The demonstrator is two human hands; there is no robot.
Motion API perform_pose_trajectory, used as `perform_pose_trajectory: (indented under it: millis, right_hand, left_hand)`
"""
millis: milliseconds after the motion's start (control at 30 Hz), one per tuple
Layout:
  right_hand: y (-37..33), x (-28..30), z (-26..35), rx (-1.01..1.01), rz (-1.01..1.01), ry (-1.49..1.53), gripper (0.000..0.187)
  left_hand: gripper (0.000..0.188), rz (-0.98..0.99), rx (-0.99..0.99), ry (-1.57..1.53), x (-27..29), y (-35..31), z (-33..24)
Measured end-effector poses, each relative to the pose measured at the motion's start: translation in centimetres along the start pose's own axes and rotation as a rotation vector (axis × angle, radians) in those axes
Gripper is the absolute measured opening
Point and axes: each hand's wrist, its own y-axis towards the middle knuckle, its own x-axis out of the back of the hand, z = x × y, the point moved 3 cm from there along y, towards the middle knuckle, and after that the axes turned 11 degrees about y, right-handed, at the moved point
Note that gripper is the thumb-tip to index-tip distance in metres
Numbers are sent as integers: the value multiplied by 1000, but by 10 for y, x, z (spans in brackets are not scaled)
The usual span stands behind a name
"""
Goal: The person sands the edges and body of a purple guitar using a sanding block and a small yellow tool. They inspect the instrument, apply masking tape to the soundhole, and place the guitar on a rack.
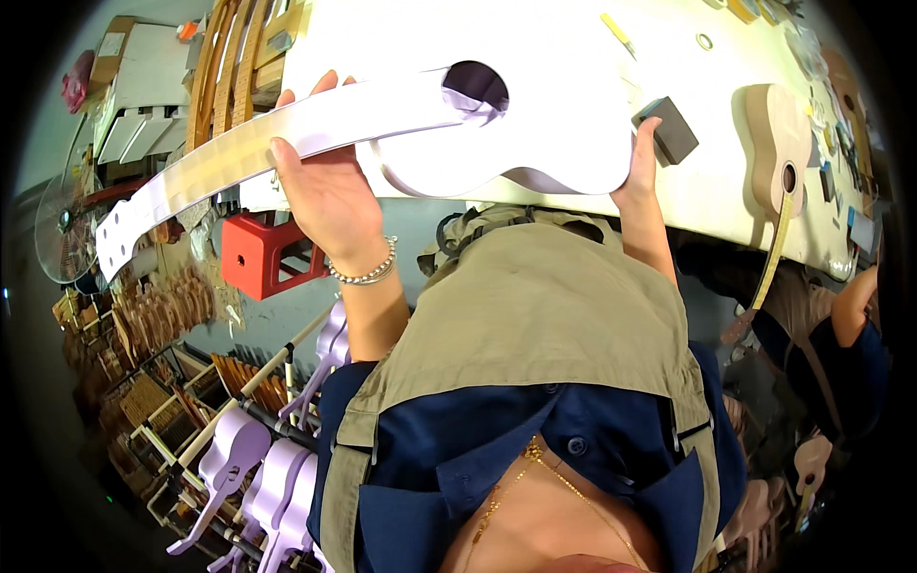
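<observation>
A small pale-lilac ukulele, overexposed to near white, is held up in front of me at the worktable's near edge. Its neck points left and its round soundhole shows a pale lining. My left hand supports the neck close to the body, thumb at the near side and fingertips showing past the far side. At the rounded end of the body is my right hand, closed on the edge, its fingers mostly hidden. A dark grey block sits right beside that thumb; whether they touch I cannot tell.
The white worktable bears an unpainted ukulele at right and a yellow-handled tool farther back. A red stool and a fan stand left. Lilac ukuleles hang on a rack lower left. Another person is at right.
</observation>
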Motion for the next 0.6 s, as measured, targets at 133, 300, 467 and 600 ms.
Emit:
perform_pose_trajectory:
  millis: [133,300,467,600]
  right_hand:
    - [6,13,-7,2,109,16,69]
    - [10,43,-8,-385,-63,-50,50]
    - [5,43,-14,-345,58,-84,60]
    - [17,41,-4,23,445,-185,69]
  left_hand:
    - [60,86,-110,80,-2,1,-6]
    - [66,20,-193,383,8,2,-9]
    - [62,90,-234,396,6,6,-20]
    - [59,275,-392,363,4,13,-41]
